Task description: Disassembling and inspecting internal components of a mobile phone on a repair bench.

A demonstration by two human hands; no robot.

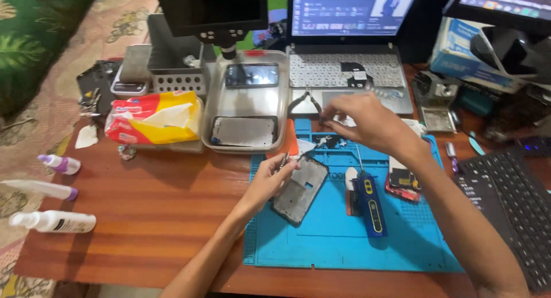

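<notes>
My left hand holds the left edge of a dark phone frame, tilted up off the blue work mat, with a thin metal tool between its fingers. My right hand reaches over the mat's far edge, fingertips pinched near small parts lying there. A blue electric screwdriver lies on the mat right of the phone frame.
A clear tray with two phone parts sits behind the mat, a tissue pack to its left. An open laptop stands at the back, a black keyboard at right. Three small bottles lie near the left table edge.
</notes>
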